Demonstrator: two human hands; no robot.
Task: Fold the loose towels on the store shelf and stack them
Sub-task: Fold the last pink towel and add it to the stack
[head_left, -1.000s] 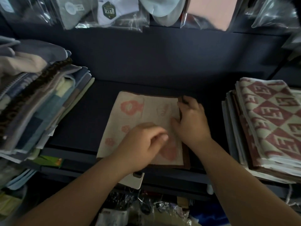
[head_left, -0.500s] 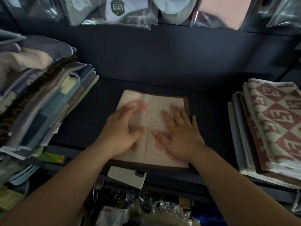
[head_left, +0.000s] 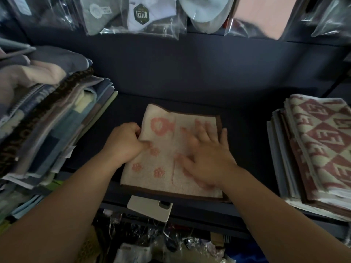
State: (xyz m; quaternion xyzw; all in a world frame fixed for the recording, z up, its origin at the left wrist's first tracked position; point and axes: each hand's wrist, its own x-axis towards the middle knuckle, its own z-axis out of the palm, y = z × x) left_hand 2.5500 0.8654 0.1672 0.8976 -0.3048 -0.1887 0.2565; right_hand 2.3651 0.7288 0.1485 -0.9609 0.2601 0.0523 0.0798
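Observation:
A folded cream towel [head_left: 167,164] with pink flowers and a brown border lies flat in the middle of the dark shelf [head_left: 247,141]. My left hand [head_left: 127,143] pinches the towel's left edge, with the thumb on top and the fingers curled under it. My right hand [head_left: 207,156] lies flat on the towel's right half, fingers spread. A vertical fold line runs down the towel between the two hands.
A tall, leaning pile of grey, blue and brown towels [head_left: 41,118] fills the left side. A stack of red-and-cream patterned towels [head_left: 319,147] sits at the right. Bagged goods [head_left: 140,16] hang above. A white phone [head_left: 150,207] juts out below the shelf's front edge.
My left hand slid from flat on the towel to its left edge and closed on it. My right hand stayed flat on the right half.

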